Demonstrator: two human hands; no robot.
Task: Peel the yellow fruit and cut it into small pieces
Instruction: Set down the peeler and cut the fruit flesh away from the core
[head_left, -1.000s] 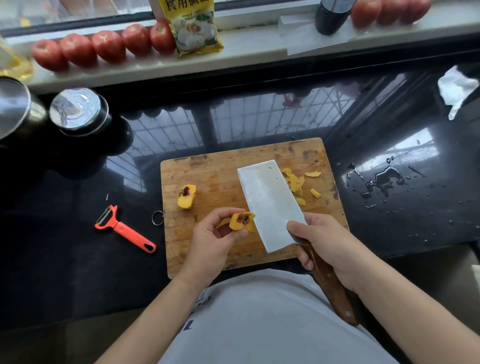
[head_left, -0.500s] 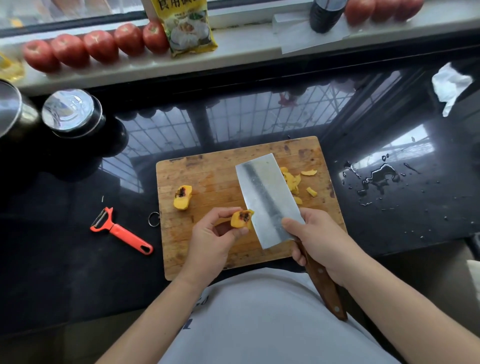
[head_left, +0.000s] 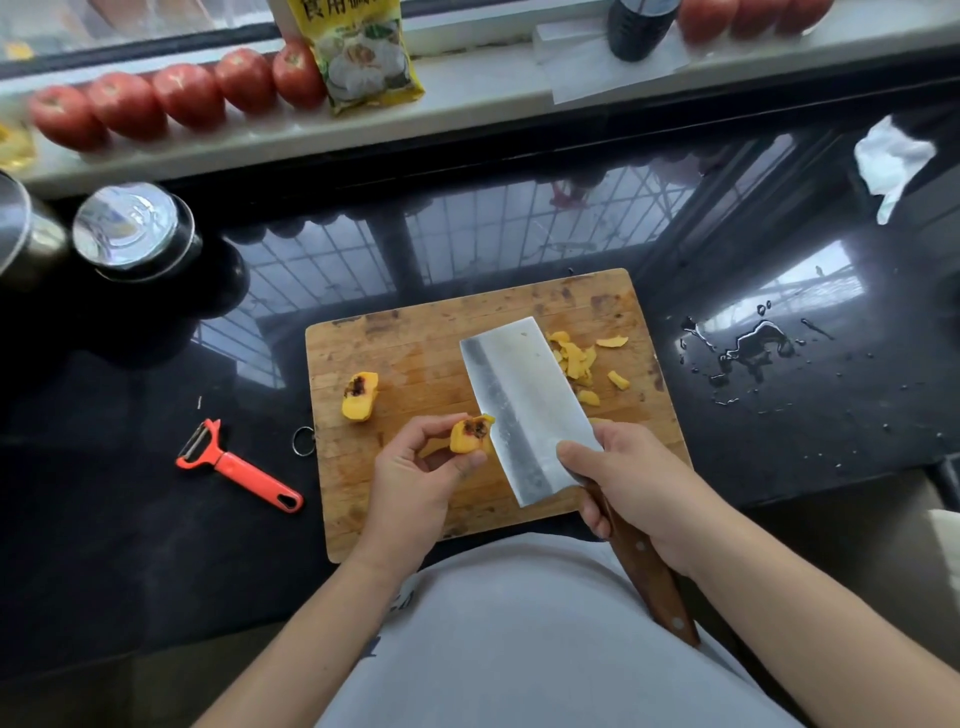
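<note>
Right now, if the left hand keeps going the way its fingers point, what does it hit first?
Probably the cleaver blade. The left hand points right, pinching a yellow fruit piece that sits beside the blade's near edge. Depth is unclear; it may pass above or short of it.

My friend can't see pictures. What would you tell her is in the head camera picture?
A person's left hand holds a yellow fruit half with a dark pit hollow above a wooden cutting board, while the right hand grips a cleaver beside it. Another half and peel scraps lie on the board; an orange peeler rests on the black counter.
</note>
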